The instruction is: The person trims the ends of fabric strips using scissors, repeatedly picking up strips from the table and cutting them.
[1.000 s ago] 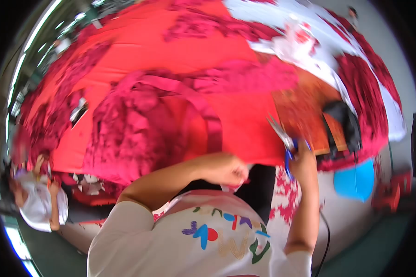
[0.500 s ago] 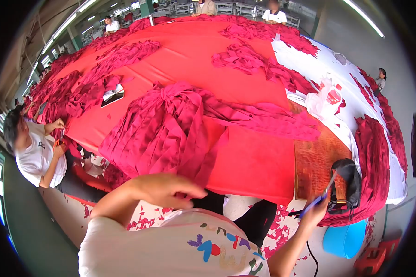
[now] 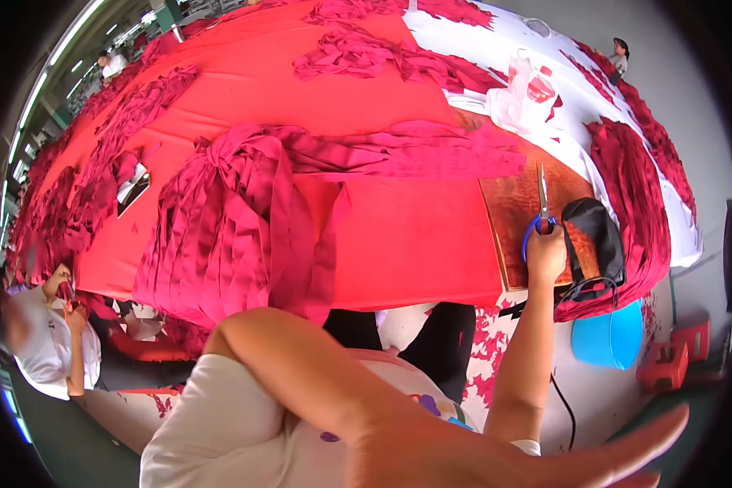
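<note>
My left hand (image 3: 496, 455) is large and close at the bottom, its fingers stretched out to the right, holding nothing. Over the wooden board at the table's right side, my right hand (image 3: 546, 259) is closed on the blue handles of the scissors (image 3: 543, 199), whose blades point away from me. A black bag (image 3: 598, 240) lies just right of that hand. Left of centre, a gathered bundle of dark red fabric strips (image 3: 220, 236) lies on the red cloth (image 3: 415, 236), with a long tail of strips reaching right toward the wooden board (image 3: 508, 203).
A seated co-worker (image 3: 49, 342) is at the left edge, hands near the fabric. White plastic bags (image 3: 520, 93) and more dark red strips (image 3: 638, 211) lie at the right. A blue bucket (image 3: 608, 337) and red stools (image 3: 667, 366) stand on the floor, lower right.
My left hand has swung from the table's front edge down and right, with its fingers stretched out. My right hand has moved with the scissors over the wooden board. The view has shifted.
</note>
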Demonstrator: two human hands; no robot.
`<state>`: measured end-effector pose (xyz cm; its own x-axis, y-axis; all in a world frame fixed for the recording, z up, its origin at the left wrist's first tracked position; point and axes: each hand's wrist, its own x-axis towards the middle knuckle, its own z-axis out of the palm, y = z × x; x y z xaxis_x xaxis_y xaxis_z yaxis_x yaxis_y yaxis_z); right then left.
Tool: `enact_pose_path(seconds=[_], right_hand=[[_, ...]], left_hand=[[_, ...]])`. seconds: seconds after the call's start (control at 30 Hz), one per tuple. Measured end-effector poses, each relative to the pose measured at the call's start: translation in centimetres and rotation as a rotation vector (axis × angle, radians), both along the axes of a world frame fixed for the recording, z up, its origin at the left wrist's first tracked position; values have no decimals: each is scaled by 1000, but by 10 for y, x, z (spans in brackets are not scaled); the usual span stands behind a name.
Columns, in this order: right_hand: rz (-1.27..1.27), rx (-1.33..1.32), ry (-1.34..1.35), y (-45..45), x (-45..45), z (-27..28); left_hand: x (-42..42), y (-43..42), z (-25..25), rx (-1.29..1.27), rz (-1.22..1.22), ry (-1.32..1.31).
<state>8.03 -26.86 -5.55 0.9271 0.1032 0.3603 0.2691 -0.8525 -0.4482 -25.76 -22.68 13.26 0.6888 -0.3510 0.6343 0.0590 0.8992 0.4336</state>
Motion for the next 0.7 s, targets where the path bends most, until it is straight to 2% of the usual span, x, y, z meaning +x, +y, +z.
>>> enact_pose_path(seconds=[0.2,0.27,0.33,0.37,0.4,0.47,0.5,0.53,0.57,0.6,0.63,0.67,0.7], right_hand=[[-21,78,-129,-4,10,-17],[-22,114,-112,-7,7,-13],[-52,134,-54,0,1,-4],[-3,114,-165,-4,12,-19],[-30,117,-134,-4,6,-12],[-48,195,-125,-3,3,-8],[-62,249,-106,-4,5,-10],[-93,297,-100,-4,8,-13],[-72,353,0,-9,17,-19],[-95,353,-17,-4,2,0],[-92,369,26,-4,2,-1],[-100,356,42,-3,1,3],[-88,352,32,-3,0,2]], left_hand=[[57,-28,-12,11,-413,-303],[66,-56,-28,-251,-341,-362],[90,-49,-43,106,-206,-507],[98,-45,-52,258,-267,-403],[112,-35,-55,408,-335,-314],[146,5,-58,759,-104,-210],[166,22,-83,736,268,-323],[184,51,-89,916,623,-312],[209,71,-110,920,780,4],[246,107,-131,996,1088,-36],[266,142,-125,1449,1446,-92],[300,184,-158,1597,1730,-246],[319,212,-174,1776,1725,-223]])
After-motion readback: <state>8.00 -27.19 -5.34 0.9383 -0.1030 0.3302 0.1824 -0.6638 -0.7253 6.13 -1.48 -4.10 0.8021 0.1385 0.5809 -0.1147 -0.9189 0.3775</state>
